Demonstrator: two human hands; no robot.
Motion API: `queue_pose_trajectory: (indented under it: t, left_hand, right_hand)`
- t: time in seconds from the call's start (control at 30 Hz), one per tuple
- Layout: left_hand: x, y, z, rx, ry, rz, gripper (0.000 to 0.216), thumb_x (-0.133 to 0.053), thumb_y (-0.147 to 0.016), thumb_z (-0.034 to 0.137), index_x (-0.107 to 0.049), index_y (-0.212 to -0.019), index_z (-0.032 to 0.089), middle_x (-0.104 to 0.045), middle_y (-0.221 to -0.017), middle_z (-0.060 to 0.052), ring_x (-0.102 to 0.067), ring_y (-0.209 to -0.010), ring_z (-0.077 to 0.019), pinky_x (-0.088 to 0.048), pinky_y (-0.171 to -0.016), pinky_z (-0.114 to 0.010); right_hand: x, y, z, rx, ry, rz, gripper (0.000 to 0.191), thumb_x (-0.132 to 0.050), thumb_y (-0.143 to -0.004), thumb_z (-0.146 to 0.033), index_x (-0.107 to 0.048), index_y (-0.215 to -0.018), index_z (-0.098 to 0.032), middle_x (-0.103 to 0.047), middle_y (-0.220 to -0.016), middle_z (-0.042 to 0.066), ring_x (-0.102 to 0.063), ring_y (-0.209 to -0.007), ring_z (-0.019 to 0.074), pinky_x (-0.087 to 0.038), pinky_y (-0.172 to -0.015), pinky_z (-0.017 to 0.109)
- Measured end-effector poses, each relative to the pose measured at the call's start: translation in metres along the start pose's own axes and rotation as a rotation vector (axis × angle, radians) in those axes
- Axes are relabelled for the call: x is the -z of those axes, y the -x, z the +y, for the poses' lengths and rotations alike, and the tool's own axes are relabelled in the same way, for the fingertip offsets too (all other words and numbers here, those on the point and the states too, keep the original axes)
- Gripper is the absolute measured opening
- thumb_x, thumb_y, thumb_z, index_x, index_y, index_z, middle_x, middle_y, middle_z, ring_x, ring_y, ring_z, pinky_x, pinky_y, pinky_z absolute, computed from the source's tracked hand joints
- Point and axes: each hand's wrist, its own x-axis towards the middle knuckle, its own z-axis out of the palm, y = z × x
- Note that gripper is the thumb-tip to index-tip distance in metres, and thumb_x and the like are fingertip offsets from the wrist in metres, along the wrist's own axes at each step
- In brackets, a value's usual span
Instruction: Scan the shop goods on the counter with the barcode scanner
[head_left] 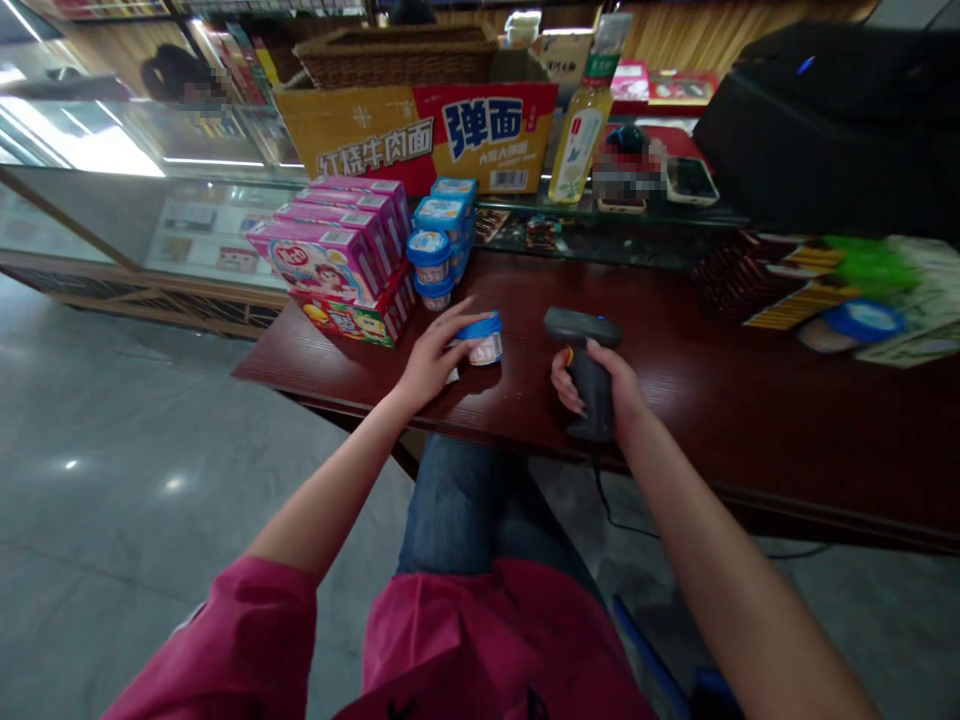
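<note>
My left hand (439,352) is closed around a small tub with a blue lid (486,342), low over or on the brown counter. In my right hand (600,385) is a dark barcode scanner (589,370), its grip upright and its head turned towards the tub. The scanner's cable (611,515) hangs down past the counter edge. Behind my left hand are stacked blue-lidded tubs (431,258). Beside them, on the left, purple snack boxes (322,262) rest on a red and green box (352,318).
A yellow and red noodle carton (480,140) stands at the back, with a bottle of yellow drink (583,125) to its right. A phone (691,180) lies on the glass shelf. At right are dark packets (765,280) and another blue-lidded tub (855,322). The counter's front edge (525,445) is near my legs.
</note>
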Motion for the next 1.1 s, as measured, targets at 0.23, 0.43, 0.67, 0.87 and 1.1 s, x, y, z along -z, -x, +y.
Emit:
queue_pose_trajectory:
  t: [0.23,0.43,0.67,0.87,1.1]
  left_hand:
    - [-0.062,-0.045,-0.003,0.371,0.690,-0.005,0.045,-0.048,-0.103,0.042,-0.046,-0.146,0.032,-0.066,-0.136,-0.008,-0.070,-0.113,-0.0229,-0.063,-0.090,-0.043]
    - [-0.082,-0.054,-0.009,0.218,0.473,0.010,0.043,-0.062,-0.095,0.045,-0.060,-0.133,0.025,-0.061,-0.144,-0.009,-0.064,-0.123,-0.0264,-0.058,-0.098,-0.042]
    - [-0.080,-0.052,-0.015,0.052,0.204,0.054,0.039,-0.060,-0.097,0.042,-0.064,-0.131,0.025,-0.064,-0.140,-0.008,-0.058,-0.132,-0.0247,-0.046,-0.113,-0.041]
    - [-0.079,-0.051,-0.007,0.047,0.196,0.066,0.035,-0.060,-0.096,0.036,-0.064,-0.128,0.021,-0.067,-0.136,-0.009,-0.060,-0.128,-0.0235,-0.047,-0.111,-0.041]
    - [-0.108,-0.055,0.013,0.025,0.231,0.063,0.030,-0.073,-0.087,0.032,-0.068,-0.114,0.020,-0.069,-0.127,-0.011,-0.065,-0.121,-0.0257,-0.051,-0.109,-0.046]
  right_hand:
    - [0.021,0.025,-0.009,0.016,-0.018,0.031,0.044,-0.073,-0.073,-0.058,-0.067,-0.076,-0.015,-0.051,-0.057,0.000,-0.038,-0.040,0.0087,-0.033,-0.030,0.020]
    - [0.020,0.030,-0.002,0.050,-0.003,0.087,0.042,-0.072,-0.078,-0.056,-0.070,-0.079,-0.014,-0.055,-0.058,0.000,-0.044,-0.038,0.0086,-0.038,-0.031,0.019]
    - [0.017,0.028,-0.001,0.017,0.021,0.120,0.041,-0.074,-0.078,-0.056,-0.068,-0.075,-0.015,-0.057,-0.055,-0.001,-0.048,-0.035,0.0097,-0.042,-0.030,0.021]
    - [0.021,0.028,0.001,0.031,-0.019,0.086,0.040,-0.075,-0.077,-0.055,-0.068,-0.076,-0.016,-0.058,-0.058,-0.001,-0.050,-0.039,0.0103,-0.044,-0.032,0.021]
    - [0.055,0.053,-0.016,0.143,-0.094,0.241,0.041,-0.076,-0.075,-0.056,-0.068,-0.079,-0.016,-0.054,-0.059,-0.003,-0.048,-0.040,0.0088,-0.043,-0.032,0.019]
